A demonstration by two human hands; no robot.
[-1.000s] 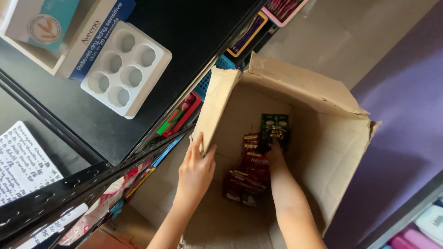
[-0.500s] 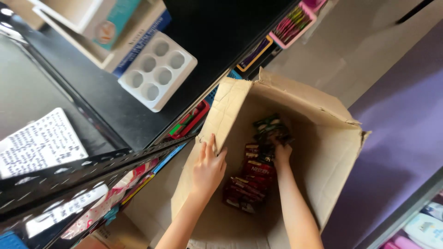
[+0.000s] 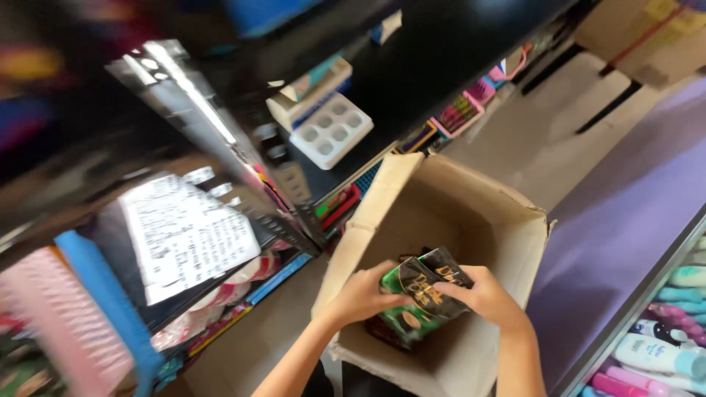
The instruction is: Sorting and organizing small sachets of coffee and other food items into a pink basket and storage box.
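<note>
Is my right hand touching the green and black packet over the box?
Touching. The head view shows the right hand gripping the packet's right edge, fingers wrapped onto it; the left hand grips its other side, above the box.

So there's a dark metal shelving rack (image 3: 220, 140) running along the left, with a white moulded tray (image 3: 331, 131) with 6 round wells sitting on a black shelf, just beside a pale boxed item (image 3: 312, 88), and a white sheet covered in print (image 3: 187, 235) hanging lower down. Bottom left is a blurry pink brush-like thing (image 3: 51, 316) next to a blue handle (image 3: 110, 309), while pink and multicoloured packs (image 3: 463, 110) line the lower shelves further back. Over on the right edge sit pastel bottles (image 3: 662, 353) on another shelf, with purple floor (image 3: 632, 213) between, and a cardboard carton (image 3: 654, 37) top right.
</note>
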